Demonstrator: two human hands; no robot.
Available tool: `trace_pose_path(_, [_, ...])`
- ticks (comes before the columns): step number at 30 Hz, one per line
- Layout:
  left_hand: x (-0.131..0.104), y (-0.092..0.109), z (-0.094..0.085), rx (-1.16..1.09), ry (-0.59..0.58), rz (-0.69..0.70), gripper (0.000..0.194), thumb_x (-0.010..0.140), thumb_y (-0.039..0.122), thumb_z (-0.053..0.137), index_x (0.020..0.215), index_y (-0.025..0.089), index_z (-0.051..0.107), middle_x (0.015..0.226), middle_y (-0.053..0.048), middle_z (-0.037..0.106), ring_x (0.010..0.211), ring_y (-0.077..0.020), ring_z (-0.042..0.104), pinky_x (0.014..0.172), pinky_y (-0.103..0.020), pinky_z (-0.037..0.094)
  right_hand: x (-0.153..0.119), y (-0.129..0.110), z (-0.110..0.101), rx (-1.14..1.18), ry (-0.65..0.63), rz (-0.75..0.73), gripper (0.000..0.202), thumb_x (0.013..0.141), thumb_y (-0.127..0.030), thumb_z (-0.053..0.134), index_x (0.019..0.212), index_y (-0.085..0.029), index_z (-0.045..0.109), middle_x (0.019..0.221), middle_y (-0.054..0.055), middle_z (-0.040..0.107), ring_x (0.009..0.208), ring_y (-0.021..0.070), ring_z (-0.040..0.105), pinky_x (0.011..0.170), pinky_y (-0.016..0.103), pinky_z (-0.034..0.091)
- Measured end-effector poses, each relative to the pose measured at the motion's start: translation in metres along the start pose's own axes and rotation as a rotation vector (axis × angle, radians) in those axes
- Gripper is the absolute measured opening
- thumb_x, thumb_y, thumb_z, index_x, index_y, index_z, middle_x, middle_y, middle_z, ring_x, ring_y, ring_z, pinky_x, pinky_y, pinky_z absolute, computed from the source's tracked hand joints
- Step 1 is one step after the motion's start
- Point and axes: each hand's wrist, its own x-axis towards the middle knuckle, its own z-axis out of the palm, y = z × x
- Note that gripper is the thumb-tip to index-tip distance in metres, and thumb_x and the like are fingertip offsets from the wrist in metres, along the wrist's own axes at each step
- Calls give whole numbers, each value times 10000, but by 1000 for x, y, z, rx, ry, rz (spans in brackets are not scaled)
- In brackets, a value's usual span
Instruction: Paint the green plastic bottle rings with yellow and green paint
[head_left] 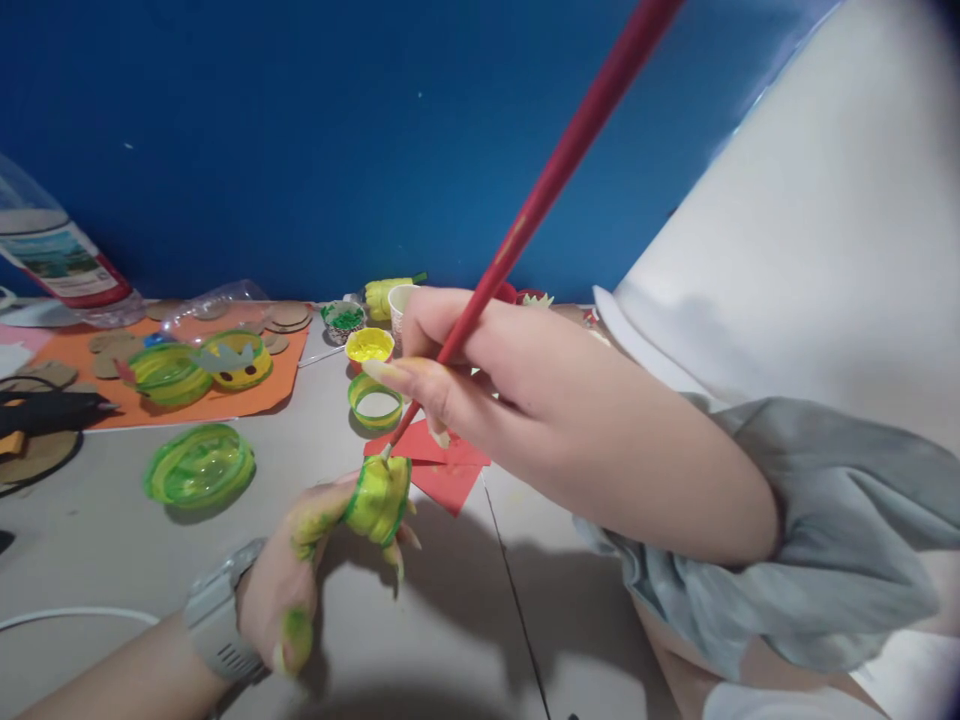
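Paintbrush (pixel 517 235) pinched in right hand (pixel 540 400), tip at yellow-green ring (pixel 376 502); left hand (pixel 279 590) inside, fingers apart (light strokes, steady support best)

Even, moderately bright light reaches my tabletop (pixel 105 560); soft shadows fall below my hands. The blue wall (pixel 300 130) darkens, and edges look stretched and blurred.

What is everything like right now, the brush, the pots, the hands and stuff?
Right hand: pinching the paintbrush
Paintbrush: slanted, tip down
Left hand: paint-smeared
Yellow-green piece: on left fingers
Watch: strapped on
Yellow pot: open, paint inside
Green-filled cup: open
Orange sheet: lying flat
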Motion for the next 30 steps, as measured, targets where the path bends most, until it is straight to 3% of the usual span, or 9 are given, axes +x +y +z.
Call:
trace_pose_path(5, [0,0,-3,13,-42,12,905,504,734,732,1235,223,578,1030,-89,626,744,-224,639,610,-337,585,1,-3,-1,-60,-8,27,313,959,-267,456,679,-185,344,571,-73,419,472,32,370,500,199,317])
trace_pose_path(9, [0,-2,-4,14,-25,25,854,538,730,716,1179,175,617,1011,-120,633,742,-234,645,598,-345,587,-1,-2,-1,-51,4,19,333,964,-276,458,670,-182,335,561,-74,388,470,31,341,514,194,315])
trace_pose_path(15, [3,2,2,-32,-31,-35,902,336,739,782,1072,229,672,1001,-75,616,704,-204,625,592,-323,576,-3,-1,-3,-24,-22,15,293,979,-264,413,703,-176,365,625,-64,422,516,33,374,531,179,318])
trace_pose_path(25, [0,0,2,41,12,-49,980,322,758,770,1107,185,646,911,-111,649,682,-250,641,585,-356,549,-1,-1,0,-58,-15,5,299,972,-273,431,704,-186,332,631,-49,396,544,55,375,534,203,319])
trace_pose_path(30, [-4,-8,-2,-33,-12,-74,1016,336,779,749,1157,196,612,946,-99,641,732,-236,629,623,-345,542,-2,-1,2,-119,51,5,276,976,-250,402,716,-187,333,607,-56,412,517,49,394,527,199,336])
